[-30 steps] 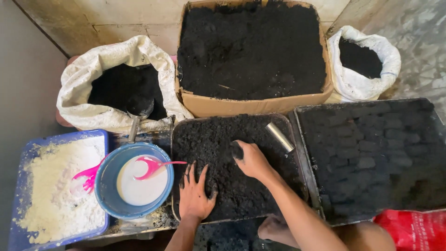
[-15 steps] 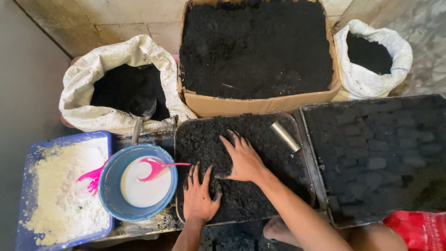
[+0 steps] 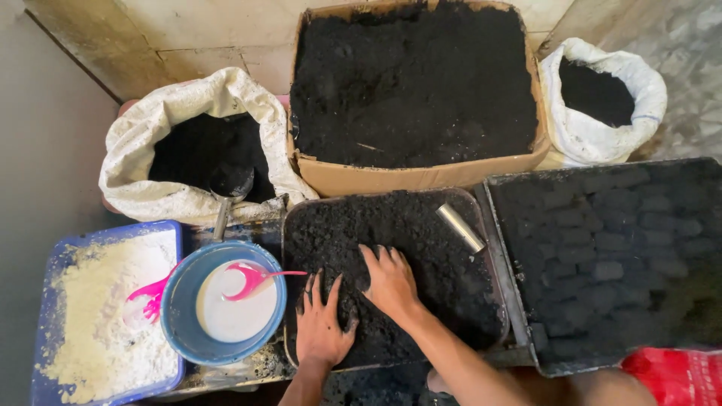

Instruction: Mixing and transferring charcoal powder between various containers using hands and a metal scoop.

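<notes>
A dark tray (image 3: 496, 297) in front of me is heaped with black, crumbly powder (image 3: 391, 225). My left hand (image 3: 323, 323) lies flat on the powder near the tray's front left corner, fingers spread and blackened. My right hand (image 3: 389, 282) presses palm-down on the powder just right of it, fingers apart. Neither hand holds anything. A short metal tube (image 3: 460, 227) lies on the powder toward the tray's far right.
A blue bowl (image 3: 180, 316) of white liquid with a pink scoop (image 3: 252, 278) stands at left, beside a blue tub (image 3: 162, 233) of white powder. Behind are a cardboard box (image 3: 421, 177) and two white sacks (image 3: 143, 165) (image 3: 647, 98) of black powder. A tray (image 3: 519, 184) of black blocks sits right.
My right hand has slid from the middle of the tray toward me and to the left, ending beside my left hand. The left hand has barely shifted.
</notes>
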